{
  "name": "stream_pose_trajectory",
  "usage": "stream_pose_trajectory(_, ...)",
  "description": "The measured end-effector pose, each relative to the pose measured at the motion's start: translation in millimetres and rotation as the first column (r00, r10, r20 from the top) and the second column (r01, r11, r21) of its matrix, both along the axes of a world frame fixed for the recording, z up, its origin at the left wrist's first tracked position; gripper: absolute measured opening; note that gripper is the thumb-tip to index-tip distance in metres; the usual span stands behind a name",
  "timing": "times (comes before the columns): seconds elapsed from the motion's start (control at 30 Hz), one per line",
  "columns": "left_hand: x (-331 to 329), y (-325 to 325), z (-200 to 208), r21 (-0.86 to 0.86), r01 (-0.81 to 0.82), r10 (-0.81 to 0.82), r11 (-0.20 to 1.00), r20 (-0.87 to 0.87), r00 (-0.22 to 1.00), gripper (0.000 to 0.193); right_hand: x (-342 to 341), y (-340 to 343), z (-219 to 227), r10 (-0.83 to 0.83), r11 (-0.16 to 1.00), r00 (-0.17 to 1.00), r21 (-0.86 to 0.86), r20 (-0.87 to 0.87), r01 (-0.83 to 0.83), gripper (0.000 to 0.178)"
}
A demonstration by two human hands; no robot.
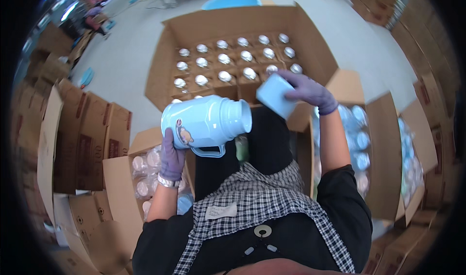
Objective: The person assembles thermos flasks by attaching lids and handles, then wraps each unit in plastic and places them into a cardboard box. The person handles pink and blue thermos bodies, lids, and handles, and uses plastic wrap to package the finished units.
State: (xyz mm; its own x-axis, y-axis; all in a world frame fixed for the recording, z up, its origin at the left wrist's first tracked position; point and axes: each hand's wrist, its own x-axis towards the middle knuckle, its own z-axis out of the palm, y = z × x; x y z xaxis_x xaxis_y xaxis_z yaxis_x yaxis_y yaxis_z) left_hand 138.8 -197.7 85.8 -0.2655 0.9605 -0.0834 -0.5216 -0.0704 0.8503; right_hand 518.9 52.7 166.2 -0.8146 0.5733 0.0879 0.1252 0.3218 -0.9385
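Note:
My left hand (172,161), in a purple glove, grips a light blue thermos flask shell (204,122) near its wide left end. The shell lies sideways above my lap, its round neck pointing right and its handle downward; a small cartoon picture shows on its side. Closed around the edge of a square light blue plastic piece (275,96) is my gloved right hand (313,93). That piece is tilted, to the right of the neck and apart from it. Beyond both hands, a large open carton (228,25) holds rows of silver-tipped items (246,56) in cardboard dividers.
An open box of plastic-wrapped pale round pieces (141,164) stands at my left. To the right, open boxes hold bagged blue pieces (361,140). Stacked cartons (92,134) line the sides. A blue tub (232,2) sits behind the large carton.

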Motion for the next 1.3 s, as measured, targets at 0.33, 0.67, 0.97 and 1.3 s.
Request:
stream_pose_trajectory(0.33, -21, -34, -29, 0.188, -0.475, 0.499, 0.859, -0.511, 0.700, 0.076, -99, 69, -147, -0.608, 0.579, 0.781, 0.594, -0.142, 0.558, 0.082)
stream_pose_trajectory(0.67, 16, 10, -3, 0.157, -0.228, 0.277, 0.961, -0.534, 0.799, 0.080, -84, -90, -50, -0.115, 0.976, 0.960, 0.153, -0.256, 0.158, 0.089)
stream_pose_trajectory(0.97, 23, 17, -2, 0.166, -0.065, 0.158, 0.984, -0.638, 0.754, 0.064, -45, -117, -39, -0.216, 0.563, 0.948, -0.823, -0.235, -0.075, 0.083)
stream_pose_trajectory(1.3, -61, 237, -3, -0.240, -0.364, 0.040, 0.900, -0.787, 0.616, 0.074, 27, -99, -50, -0.588, 0.408, 0.674, 0.556, -0.447, 0.724, 0.072)
